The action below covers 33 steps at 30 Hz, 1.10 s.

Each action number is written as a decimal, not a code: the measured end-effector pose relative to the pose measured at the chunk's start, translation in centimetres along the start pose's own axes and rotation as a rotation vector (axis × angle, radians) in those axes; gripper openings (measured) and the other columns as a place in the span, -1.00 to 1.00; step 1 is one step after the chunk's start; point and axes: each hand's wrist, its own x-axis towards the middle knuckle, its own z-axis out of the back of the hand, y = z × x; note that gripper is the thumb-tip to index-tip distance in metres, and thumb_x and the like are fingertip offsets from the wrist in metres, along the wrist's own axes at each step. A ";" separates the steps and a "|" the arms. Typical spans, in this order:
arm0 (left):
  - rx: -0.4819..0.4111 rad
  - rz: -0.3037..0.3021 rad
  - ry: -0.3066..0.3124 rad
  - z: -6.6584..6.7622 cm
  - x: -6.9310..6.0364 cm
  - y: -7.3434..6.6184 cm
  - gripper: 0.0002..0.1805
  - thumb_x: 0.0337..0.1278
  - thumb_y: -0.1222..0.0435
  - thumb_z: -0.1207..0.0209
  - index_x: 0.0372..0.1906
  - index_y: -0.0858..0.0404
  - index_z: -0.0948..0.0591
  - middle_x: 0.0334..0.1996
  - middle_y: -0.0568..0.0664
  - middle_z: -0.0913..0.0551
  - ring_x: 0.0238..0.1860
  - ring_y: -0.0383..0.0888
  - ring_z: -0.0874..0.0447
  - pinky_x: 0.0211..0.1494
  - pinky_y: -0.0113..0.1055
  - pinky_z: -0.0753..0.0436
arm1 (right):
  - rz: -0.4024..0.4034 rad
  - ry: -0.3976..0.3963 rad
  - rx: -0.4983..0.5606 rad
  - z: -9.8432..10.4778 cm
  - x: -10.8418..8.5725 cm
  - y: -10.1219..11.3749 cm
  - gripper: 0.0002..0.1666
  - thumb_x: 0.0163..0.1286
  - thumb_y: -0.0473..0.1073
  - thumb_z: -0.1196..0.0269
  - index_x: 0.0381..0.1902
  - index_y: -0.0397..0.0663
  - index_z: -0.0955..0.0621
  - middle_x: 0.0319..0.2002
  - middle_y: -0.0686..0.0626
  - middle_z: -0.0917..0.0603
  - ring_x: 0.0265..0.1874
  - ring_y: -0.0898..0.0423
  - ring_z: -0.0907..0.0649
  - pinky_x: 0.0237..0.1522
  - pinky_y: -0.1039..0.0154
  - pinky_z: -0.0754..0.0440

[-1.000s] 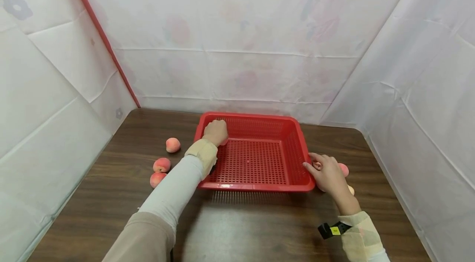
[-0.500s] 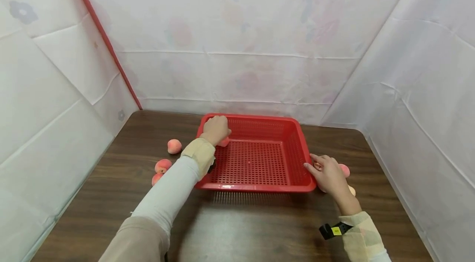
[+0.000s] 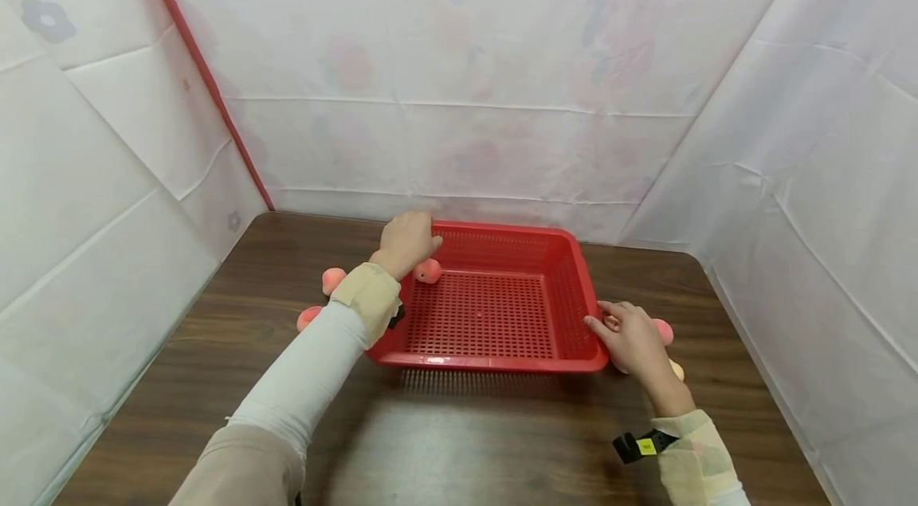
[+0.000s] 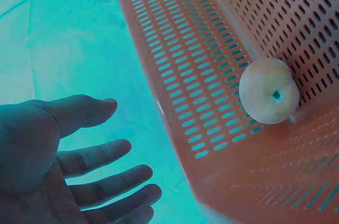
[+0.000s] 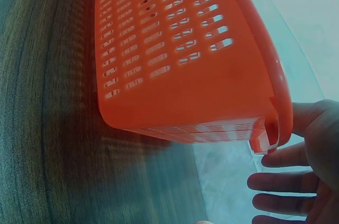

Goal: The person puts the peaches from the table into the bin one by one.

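Note:
A red plastic basket (image 3: 495, 363) with slotted walls sits on the table. One peach (image 3: 428, 271) lies inside it, in the back left corner. My left hand (image 3: 407, 243) is above the basket's left rim, apart from the peach. In the left wrist view, the left hand's fingers (image 4: 106, 159) are spread and loosely straight, holding nothing. At the basket's right side, my right hand (image 3: 634, 343) pinches the rim between thumb and index finger. In the right wrist view, the right hand's other fingers (image 5: 283, 181) stick out straight beside the rim.
Two peaches, one farther back (image 3: 333, 280) and one nearer (image 3: 308, 318), show left of the basket, partly behind the left arm. Beyond the right hand lie a pink peach (image 3: 664, 331) and a paler fruit (image 3: 677, 369), partly hidden. White cloth (image 3: 502, 147) walls the wooden table (image 3: 459, 442).
My left hand has let go of the peach, leaving it in the basket's corner, and has moved up and left toward the rim. The right hand stays at the right rim.

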 end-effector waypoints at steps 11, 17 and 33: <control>-0.021 -0.011 0.005 1.3 -0.8 1.6 -0.73 0.19 0.18 -0.23 -0.29 0.36 -0.61 -0.34 0.14 -0.62 -0.25 0.09 -0.61 -0.18 -0.05 -0.57 | -0.009 0.004 0.011 -0.5 -0.1 0.0 -0.45 0.29 0.02 -0.28 0.06 -0.32 -0.60 -0.14 -0.29 -0.62 -0.14 -0.20 -0.53 -0.11 -0.13 -0.47; -0.033 0.006 -0.021 2.5 -1.6 3.2 -0.65 0.19 0.18 -0.22 -0.10 0.40 -0.61 -0.25 0.19 -0.64 -0.21 0.16 -0.61 -0.17 0.01 -0.57 | -0.015 0.012 0.031 -0.7 -0.1 0.2 -0.43 0.31 0.05 -0.27 0.07 -0.30 -0.59 -0.16 -0.26 -0.62 -0.15 -0.17 -0.52 -0.12 -0.12 -0.47; -0.031 0.046 -0.040 3.5 -2.6 6.2 -0.63 0.22 0.20 -0.15 -0.03 0.44 -0.58 -0.17 0.27 -0.62 -0.17 0.21 -0.59 -0.18 0.08 -0.56 | -0.021 0.000 0.049 -0.8 -0.1 0.1 -0.42 0.30 0.06 -0.27 0.09 -0.29 -0.58 -0.09 -0.30 -0.59 -0.09 -0.20 -0.53 -0.07 -0.14 -0.49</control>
